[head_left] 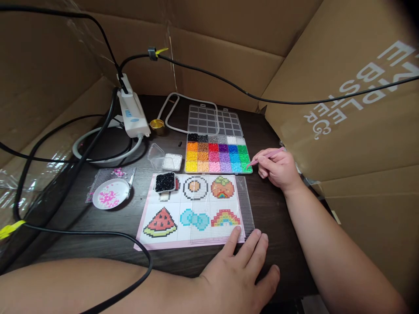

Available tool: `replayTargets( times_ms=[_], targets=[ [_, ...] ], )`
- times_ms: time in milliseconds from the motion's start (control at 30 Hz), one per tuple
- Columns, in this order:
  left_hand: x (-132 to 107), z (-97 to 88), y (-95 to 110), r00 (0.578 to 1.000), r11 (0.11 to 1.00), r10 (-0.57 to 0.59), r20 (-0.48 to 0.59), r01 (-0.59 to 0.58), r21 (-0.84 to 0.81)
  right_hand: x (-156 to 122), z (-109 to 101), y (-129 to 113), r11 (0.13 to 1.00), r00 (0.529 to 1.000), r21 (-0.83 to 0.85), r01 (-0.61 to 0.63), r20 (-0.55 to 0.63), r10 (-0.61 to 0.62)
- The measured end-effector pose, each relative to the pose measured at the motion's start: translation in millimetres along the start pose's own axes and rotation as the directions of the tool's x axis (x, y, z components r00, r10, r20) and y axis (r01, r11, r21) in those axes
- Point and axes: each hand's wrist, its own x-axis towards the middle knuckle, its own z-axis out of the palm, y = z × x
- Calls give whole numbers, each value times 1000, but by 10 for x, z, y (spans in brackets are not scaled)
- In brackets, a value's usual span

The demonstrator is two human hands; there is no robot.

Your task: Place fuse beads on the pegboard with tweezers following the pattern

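Pink tweezers (pixel 271 154) are pinched in my right hand (pixel 277 168). Their tip reaches the green beads at the right front corner of a compartment box (pixel 251 172) full of small coloured beads. My left hand (pixel 237 270) lies with fingers spread, its fingertips at the lower right edge of a clear pegboard (pixel 248 205). Beneath the pegboard is a pattern sheet (pixel 157 242) with a watermelon, an egg, a bow, a rainbow and other pixel pictures. A few beads in rainbow colours sit on the pegboard over the round orange picture. Whether the tweezers grip a bead is too small to tell.
A small box of black beads (pixel 165 182) rests on the sheet, with a box of white beads (pixel 172 162) behind it. To the left are a dish (pixel 98 200) of pink beads, a power strip (pixel 134 115) and loose black cables (pixel 108 234). Cardboard walls (pixel 222 61) surround the table.
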Motion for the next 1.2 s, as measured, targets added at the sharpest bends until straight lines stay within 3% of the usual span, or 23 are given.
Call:
replayTargets(
  times_ms=[1200],
  targets=[
    [3,-16,20,999,1000,-16,32,16,-23,7,7,0,1000,1000,-2,5,-4,-5]
  ],
)
